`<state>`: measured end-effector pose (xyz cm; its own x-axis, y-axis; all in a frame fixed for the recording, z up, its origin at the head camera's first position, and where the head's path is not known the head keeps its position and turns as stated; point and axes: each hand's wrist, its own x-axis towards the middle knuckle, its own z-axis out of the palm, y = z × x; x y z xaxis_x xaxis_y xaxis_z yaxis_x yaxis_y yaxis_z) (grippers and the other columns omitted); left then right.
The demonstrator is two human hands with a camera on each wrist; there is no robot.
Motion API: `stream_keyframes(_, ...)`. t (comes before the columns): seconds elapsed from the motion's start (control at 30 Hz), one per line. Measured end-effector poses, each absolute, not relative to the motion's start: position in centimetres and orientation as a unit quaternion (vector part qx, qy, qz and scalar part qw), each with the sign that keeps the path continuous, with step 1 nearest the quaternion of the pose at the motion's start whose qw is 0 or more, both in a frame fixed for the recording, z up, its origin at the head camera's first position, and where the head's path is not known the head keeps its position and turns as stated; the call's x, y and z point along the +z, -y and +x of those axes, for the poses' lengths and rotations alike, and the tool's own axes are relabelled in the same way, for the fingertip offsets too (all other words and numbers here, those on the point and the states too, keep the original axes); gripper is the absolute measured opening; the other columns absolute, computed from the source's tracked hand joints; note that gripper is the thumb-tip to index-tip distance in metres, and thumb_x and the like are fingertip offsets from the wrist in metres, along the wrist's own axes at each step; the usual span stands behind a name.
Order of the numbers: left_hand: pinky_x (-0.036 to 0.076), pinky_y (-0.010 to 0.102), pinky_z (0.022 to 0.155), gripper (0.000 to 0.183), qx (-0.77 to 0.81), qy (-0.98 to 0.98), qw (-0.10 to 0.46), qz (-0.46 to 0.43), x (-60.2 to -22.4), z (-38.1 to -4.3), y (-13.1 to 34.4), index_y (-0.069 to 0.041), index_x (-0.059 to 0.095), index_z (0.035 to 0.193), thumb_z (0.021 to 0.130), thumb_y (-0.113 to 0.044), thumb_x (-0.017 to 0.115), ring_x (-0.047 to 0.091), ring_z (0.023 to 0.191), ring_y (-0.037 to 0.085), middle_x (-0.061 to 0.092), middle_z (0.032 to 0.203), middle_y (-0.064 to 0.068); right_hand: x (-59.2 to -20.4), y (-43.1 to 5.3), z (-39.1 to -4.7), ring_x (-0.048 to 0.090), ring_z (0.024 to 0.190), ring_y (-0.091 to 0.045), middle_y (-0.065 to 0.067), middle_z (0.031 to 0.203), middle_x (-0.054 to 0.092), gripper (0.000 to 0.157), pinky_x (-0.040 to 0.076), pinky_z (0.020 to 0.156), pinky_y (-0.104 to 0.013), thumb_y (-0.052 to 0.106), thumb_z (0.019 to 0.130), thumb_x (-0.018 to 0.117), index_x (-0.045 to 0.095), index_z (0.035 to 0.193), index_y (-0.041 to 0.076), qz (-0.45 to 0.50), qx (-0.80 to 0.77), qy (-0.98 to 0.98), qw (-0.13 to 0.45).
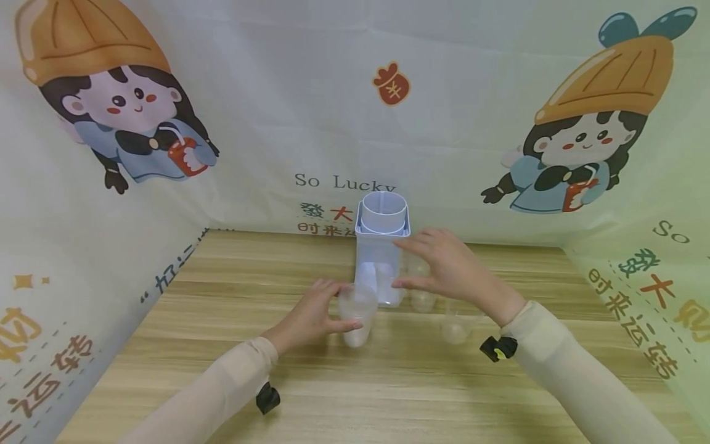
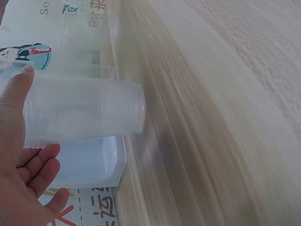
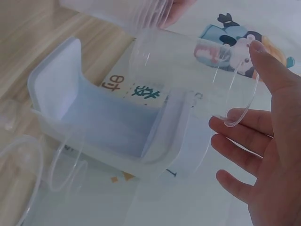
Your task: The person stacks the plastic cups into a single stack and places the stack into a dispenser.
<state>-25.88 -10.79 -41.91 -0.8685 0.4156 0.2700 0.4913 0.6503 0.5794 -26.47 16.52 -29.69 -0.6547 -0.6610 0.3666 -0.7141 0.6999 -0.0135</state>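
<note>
My left hand [image 1: 310, 314] holds a stack of clear plastic cups [image 2: 84, 108] upright near the rim, close over the table. The stack's nested rims also show in the right wrist view. My right hand [image 1: 449, 271] pinches one clear plastic cup [image 3: 174, 61] at its rim, thumb on one side and fingertips on the other. That cup's base end is beside the stack's rims. Just behind both hands stands a white plastic holder [image 1: 366, 250] with an open front and a round tube [image 1: 384, 213] at its top.
Clear cups stand on the table to the right of the holder, one cup [image 1: 423, 301] near it and another cup [image 1: 456, 332] closer to me, below my right wrist. A printed cloth [image 1: 266, 123] encloses the wooden table [image 1: 333, 394] at the back and sides.
</note>
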Motion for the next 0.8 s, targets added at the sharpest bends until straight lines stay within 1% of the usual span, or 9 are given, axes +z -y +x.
stream_keyframes(0.3,0.049,0.04,0.094,0.066,-0.34,0.902,0.054,-0.26,-41.8,-25.9,10.7,-0.011,0.062,0.128,0.075,-0.043,0.085,0.053,0.111,0.021,0.065,0.121,0.004,-28.8,-15.1,-26.3,0.058,0.124,-0.031,-0.011,0.135,0.064,0.076,0.042,0.11,-0.051,0.057,0.08,0.073,0.059,0.136,0.008,0.386,0.084,0.904,0.165)
stream_keyframes(0.57,0.049,0.04,0.097,0.067,-0.337,0.903,0.05,-0.263,-41.9,-26.0,10.5,-0.01,0.061,0.129,0.075,-0.043,0.084,0.052,0.113,0.021,0.064,0.125,0.005,-28.8,-14.0,-26.2,0.059,0.125,-0.03,-0.01,0.134,0.065,0.074,0.042,0.109,-0.051,0.055,0.081,0.074,0.059,0.136,0.008,0.405,0.092,0.895,0.165)
stream_keyframes(0.8,0.05,0.04,0.095,0.067,-0.335,0.902,0.054,-0.266,-41.9,-26.0,10.3,-0.01,0.06,0.129,0.075,-0.043,0.084,0.052,0.112,0.02,0.063,0.127,0.005,-29.0,-13.0,-26.2,0.059,0.125,-0.029,-0.01,0.134,0.065,0.073,0.044,0.107,-0.051,0.054,0.082,0.073,0.058,0.137,0.008,0.417,0.096,0.89,0.157)
